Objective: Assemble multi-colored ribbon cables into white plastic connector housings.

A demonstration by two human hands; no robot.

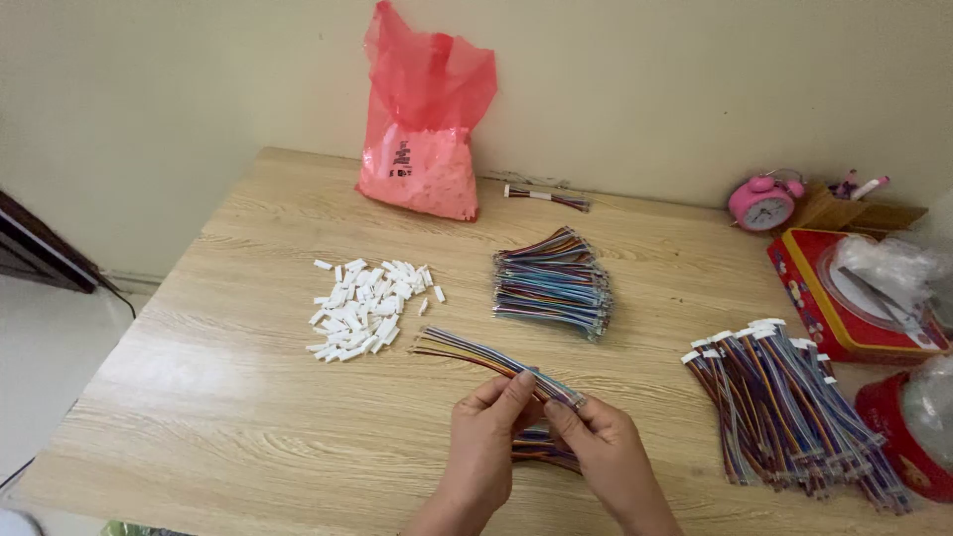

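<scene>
Wooden table [238,397], white connector pile [369,308], wire bundles [553,281], pink bag [425,129], red tin [844,298]

Pale wood-grain table [248,397]. Translucent red bag [425,119] upper centre, pinkish-white inside. White connector pieces [367,308] heaped left of centre. Multicoloured striped wire bundles: centre stack [553,283], lower-right pile [784,407] with white tips. Pink alarm clock [762,202] and red tin [844,298] at right edge.
</scene>
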